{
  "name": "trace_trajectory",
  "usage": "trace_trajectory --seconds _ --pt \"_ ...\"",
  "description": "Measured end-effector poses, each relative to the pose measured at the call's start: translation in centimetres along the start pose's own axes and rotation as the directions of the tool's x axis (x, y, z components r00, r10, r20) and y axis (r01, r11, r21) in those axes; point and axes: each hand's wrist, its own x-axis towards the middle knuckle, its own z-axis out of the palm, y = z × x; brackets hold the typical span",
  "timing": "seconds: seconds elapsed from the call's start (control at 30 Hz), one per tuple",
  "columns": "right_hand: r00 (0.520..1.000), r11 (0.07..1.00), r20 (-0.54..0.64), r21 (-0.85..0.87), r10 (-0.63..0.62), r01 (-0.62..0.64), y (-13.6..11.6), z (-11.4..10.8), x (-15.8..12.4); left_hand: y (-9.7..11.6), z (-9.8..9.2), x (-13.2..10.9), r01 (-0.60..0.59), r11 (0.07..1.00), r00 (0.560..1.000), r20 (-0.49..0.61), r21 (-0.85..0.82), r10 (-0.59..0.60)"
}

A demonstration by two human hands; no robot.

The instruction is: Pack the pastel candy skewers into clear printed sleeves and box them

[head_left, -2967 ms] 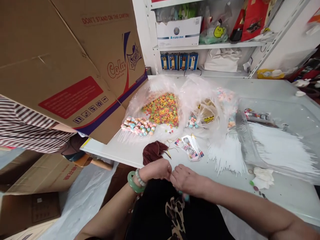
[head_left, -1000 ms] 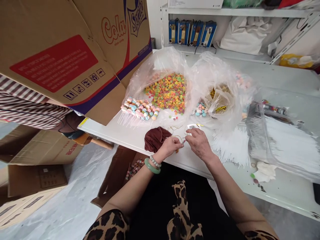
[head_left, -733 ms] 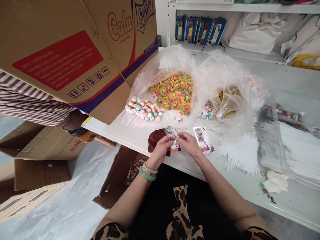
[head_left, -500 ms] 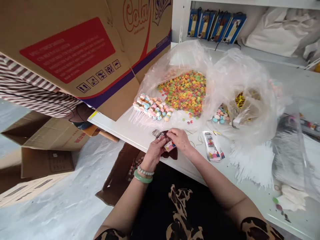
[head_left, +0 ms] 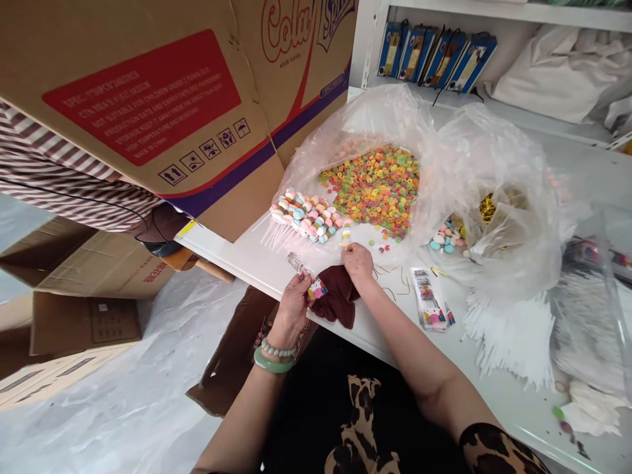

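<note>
My left hand, with a green bangle and a bead bracelet at the wrist, is closed on a small clear printed bag at the white table's front edge. My right hand is just beyond it, over a dark red cloth. Its fingers pinch the near end of a pastel candy skewer beside the pile of candy skewers. Behind the pile, an open plastic bag holds colourful ring candies.
A stack of printed bags, gold twist ties and a heap of white sticks lie to the right. A large cardboard box hangs over the table's left end, with a person in a striped shirt below it. Shelves stand behind.
My hands came up from my lap to the table and took a printed bag. My right hand has now left the bag and reached forward to the candy skewers; the view shifted left.
</note>
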Motion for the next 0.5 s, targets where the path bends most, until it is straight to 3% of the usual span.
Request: trace_trajectory --seconds 0.07,0.2,0.33,0.43,0.5 --pt "0.999 0.958 -0.043 0.288 0.025 -0.011 1.0 -0.4 -0.1 0.0 0.1 0.2 0.013 1.0 1.0 0.026 -0.011 -0.013" --pt "0.996 0.693 -0.087 0.719 0.017 0.051 2.0 -1.5 -1.4 0.2 0.1 0.5 0.027 0.997 0.999 0.046 -0.069 -0.024" --pt "0.984 0.528 -0.179 0.835 -0.008 0.156 2.6 -3.4 -2.5 0.0 0.0 1.1 0.023 0.994 0.999 0.049 -0.11 -0.018" --pt "0.989 0.5 -0.146 0.854 -0.028 0.14 3.0 -4.5 -2.1 -0.1 0.6 1.4 0.012 0.996 0.994 0.108 -0.09 -0.003" --pt "0.992 0.534 -0.119 0.837 -0.038 0.12 3.4 -4.8 -1.5 -0.1 1.3 1.5 0.003 0.999 0.991 0.136 -0.048 0.003"
